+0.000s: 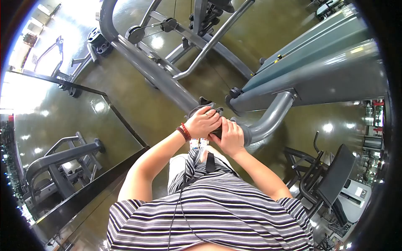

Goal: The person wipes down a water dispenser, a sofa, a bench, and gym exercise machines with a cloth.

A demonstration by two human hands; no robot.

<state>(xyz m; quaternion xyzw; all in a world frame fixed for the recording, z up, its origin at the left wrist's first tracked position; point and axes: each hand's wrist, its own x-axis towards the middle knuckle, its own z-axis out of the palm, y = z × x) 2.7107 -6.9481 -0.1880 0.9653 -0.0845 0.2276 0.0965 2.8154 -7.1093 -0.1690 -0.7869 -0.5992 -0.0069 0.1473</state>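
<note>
My left hand (204, 123), wearing a ring and red and dark beaded bracelets, is closed with its fingers curled over a black piece (217, 132) in front of my waist. My right hand (231, 137) grips the same piece from the other side, fingertips close to my left fingers. Most of it is hidden under the hands, so its kind cannot be told. Just beyond my left hand, dark grips or hooks (206, 101) stick up where a thick grey tube (167, 83) of a gym machine comes down. A curved grey tube (274, 117) bends close by my right hand.
A large grey machine column (326, 79) runs to the upper right. Behind the tube stands a cable frame with pulleys (135, 34). A dark-edged mirror (75, 138) on the left reflects equipment. A padded bench (337, 173) stands at the right on the shiny floor (125, 92).
</note>
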